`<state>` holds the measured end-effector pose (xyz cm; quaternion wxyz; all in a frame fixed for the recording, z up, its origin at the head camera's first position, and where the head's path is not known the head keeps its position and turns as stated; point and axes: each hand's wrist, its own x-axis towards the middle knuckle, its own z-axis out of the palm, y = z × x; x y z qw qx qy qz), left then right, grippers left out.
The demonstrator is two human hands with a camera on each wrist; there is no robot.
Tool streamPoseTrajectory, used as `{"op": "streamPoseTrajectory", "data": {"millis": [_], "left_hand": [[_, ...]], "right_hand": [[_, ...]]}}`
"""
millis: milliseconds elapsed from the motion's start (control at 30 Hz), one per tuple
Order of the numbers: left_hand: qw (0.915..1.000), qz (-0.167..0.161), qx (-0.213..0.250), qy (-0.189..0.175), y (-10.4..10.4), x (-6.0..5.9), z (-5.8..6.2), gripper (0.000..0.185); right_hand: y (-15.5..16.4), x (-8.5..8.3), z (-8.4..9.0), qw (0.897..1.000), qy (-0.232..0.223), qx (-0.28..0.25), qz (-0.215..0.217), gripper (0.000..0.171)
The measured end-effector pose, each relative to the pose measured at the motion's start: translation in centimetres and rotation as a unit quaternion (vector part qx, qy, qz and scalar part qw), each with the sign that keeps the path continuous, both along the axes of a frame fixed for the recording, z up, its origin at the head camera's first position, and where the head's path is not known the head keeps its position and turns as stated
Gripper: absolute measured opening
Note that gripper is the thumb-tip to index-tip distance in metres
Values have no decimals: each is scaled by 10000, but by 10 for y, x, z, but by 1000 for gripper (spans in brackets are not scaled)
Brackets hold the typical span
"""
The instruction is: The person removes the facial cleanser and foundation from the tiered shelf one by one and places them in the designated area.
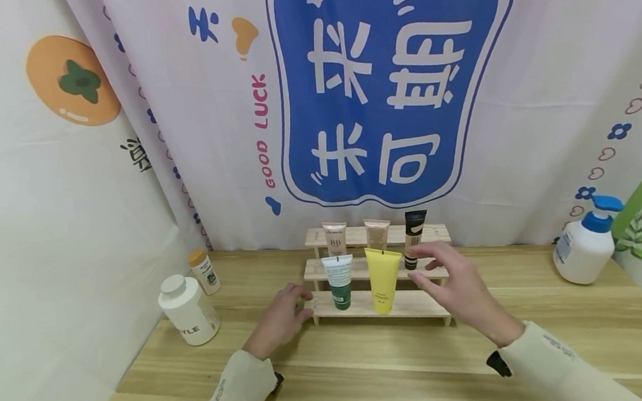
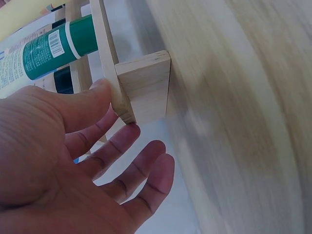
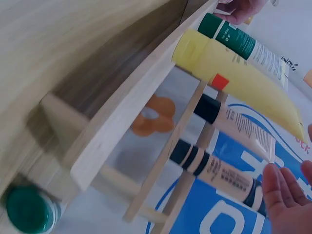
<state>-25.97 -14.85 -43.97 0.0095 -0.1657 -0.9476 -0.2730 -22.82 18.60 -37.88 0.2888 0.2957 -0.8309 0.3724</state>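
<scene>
A three-step wooden rack point(image 1: 422, 304) stands mid-table against the backdrop. Its top step holds a BB tube point(image 1: 335, 238), a beige tube point(image 1: 377, 234) and a black-banded tube point(image 1: 414, 238). Lower down stand a green-and-white tube point(image 1: 340, 280) and a yellow tube point(image 1: 384, 278). My left hand point(image 1: 292, 302) is at the rack's left end, fingers relaxed and spread. Its thumb point(image 2: 92, 100) touches the side board point(image 2: 146, 87). My right hand point(image 1: 436, 270) hovers open at the right end. Its fingertips point(image 3: 285, 195) are close to the black-banded tube point(image 3: 219, 173).
A white jar point(image 1: 188, 309) and a small yellow-capped bottle point(image 1: 203, 271) stand at the left. A white pump bottle with a blue head point(image 1: 585, 247) stands at the far right. The wooden table point(image 1: 369, 362) reaches toward me, and printed cloth hangs behind and at the left.
</scene>
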Motion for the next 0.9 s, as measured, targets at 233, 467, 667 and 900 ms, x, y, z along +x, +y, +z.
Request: {"op": "streamPoseTrajectory", "data": {"millis": [233, 467, 667, 900], "left_hand": [[10000, -15, 63, 2, -1, 0, -2, 23], [9999, -40, 90, 41, -1, -2, -3, 24], [9999, -63, 109, 68, -1, -2, -3, 23], [9999, -41, 140, 60, -1, 0, -4, 23]], "right_hand": [[-16, -9, -9, 9996, -171, -109, 215, 44], [-24, -9, -14, 9991, -218, -274, 244, 44], [-31, -8, -18, 9982, -175, -547, 167, 40], [-39, -8, -23, 9981, -152, -588, -109, 40]]}}
